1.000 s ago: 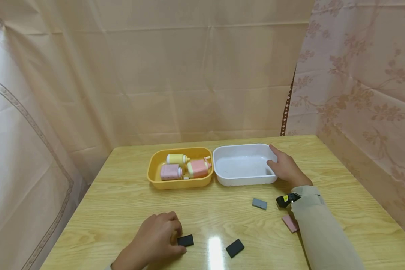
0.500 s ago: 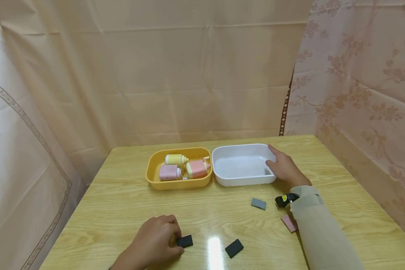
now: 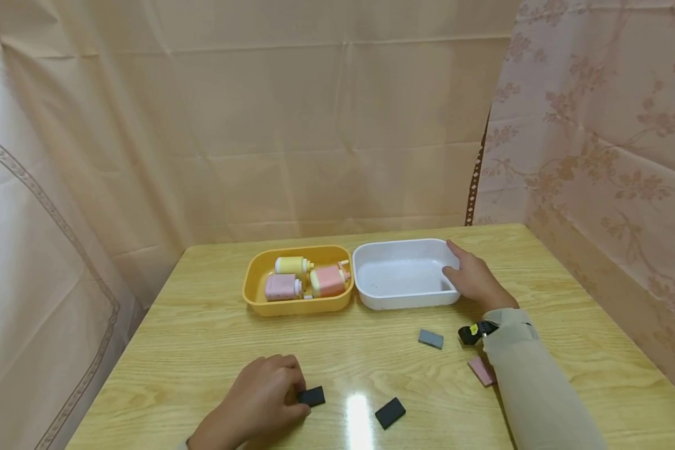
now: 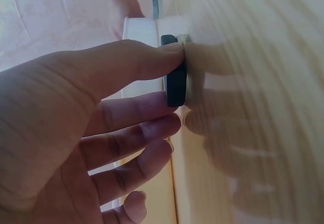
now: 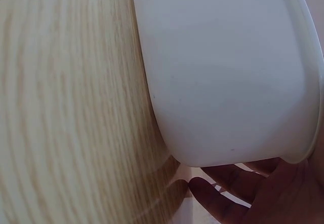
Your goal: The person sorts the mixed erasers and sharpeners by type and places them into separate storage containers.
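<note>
My left hand (image 3: 297,395) lies near the table's front edge and pinches a small black tile (image 3: 313,395) by its left end. In the left wrist view the tile (image 4: 176,84) sits edge-on against the wood between my fingertips (image 4: 162,57). My right hand (image 3: 455,275) grips the right end of an empty white tub (image 3: 394,250), thumb over the rim. In the right wrist view the tub wall (image 5: 228,82) fills the picture, with my fingers (image 5: 238,193) under its edge.
A yellow tub (image 3: 252,294) touching the white one holds three small bottles: yellow, pink and salmon. A second black tile (image 3: 390,412), a grey tile (image 3: 430,339) and a pink tile (image 3: 478,370) lie loose on the wooden table (image 3: 191,337). Curtains close off three sides.
My left fingers have nudged the black tile slightly right and away from the front edge. The right hand stays on the white tub.
</note>
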Tool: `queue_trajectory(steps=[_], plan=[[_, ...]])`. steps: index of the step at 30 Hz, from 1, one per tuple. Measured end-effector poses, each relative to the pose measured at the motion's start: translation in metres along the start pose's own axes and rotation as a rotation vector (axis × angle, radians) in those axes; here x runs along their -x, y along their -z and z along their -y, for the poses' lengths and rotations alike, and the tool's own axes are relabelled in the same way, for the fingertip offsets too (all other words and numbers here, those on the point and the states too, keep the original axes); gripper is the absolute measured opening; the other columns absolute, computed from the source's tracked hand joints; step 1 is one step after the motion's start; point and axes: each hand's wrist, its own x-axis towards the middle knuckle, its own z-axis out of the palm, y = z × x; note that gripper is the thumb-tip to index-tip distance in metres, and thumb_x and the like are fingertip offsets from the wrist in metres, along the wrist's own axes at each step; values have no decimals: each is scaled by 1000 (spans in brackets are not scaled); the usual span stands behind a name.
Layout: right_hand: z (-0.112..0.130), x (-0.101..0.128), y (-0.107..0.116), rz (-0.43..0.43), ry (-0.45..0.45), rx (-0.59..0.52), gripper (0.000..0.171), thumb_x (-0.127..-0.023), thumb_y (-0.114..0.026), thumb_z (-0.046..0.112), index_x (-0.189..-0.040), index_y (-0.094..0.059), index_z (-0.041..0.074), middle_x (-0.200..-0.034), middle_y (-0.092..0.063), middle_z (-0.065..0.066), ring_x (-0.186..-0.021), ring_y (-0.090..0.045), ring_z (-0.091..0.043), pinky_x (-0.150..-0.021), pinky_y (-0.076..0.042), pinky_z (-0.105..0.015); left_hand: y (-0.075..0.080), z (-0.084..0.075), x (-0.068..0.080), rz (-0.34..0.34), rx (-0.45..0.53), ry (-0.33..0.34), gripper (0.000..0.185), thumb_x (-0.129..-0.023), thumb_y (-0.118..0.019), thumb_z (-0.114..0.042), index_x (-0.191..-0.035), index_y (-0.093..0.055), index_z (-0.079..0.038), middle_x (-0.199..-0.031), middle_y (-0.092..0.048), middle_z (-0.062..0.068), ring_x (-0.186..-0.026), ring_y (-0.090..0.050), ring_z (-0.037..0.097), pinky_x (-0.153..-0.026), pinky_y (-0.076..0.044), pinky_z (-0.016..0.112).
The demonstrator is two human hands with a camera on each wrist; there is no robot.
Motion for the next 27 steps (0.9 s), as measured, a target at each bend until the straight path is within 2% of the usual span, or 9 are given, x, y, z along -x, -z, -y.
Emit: queue_trajectory(steps=[5,18,27], plan=[[-1,-2,1,0,-3,-6,76,-107,-49,25,-167,-5,15,-171,-13,-23,-155,-19,-49,-119,-24,-67,-1,0,-4,-10,-21,-5,23,-78,-85,-49,-85,-77,-28,-90,-63,-19,-76,-51,-1,-66,-43,26],[-2,-2,0,1,6,-20,77,-107,-51,24,-167,-5,16,-171,-14,-22,-155,-18,-49,-120,-22,-66,-1,1,-11,-7,-1,-9,21,-80,-85,-49,-85,-77,-30,-92,-62,-19,-77,-50,-1,-67,-44,26],[-4,-3,0,-7,14,-9,77,-106,-51,24,-167,-6,15,-171,-15,-23,-155,-19,-49,-120,-23,-66,0,0,-19,-51,-5,-49,24,-79,-86,-48,-91,-78,-29,-93,-64,-17,-79,-55,0,-67,-45,27]])
